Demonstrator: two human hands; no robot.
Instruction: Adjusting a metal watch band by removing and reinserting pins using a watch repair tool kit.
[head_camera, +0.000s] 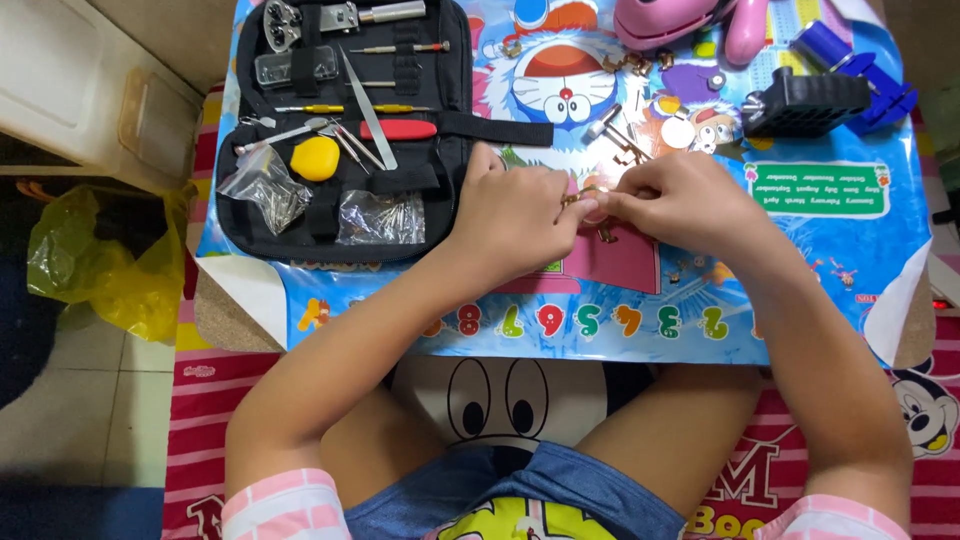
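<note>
While both hands meet, left hand (510, 215) and right hand (680, 205) pinch a metal band (583, 200).

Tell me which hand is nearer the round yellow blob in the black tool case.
Left. The left hand lies just right of the round yellow blob; the right hand is farther right.
</note>
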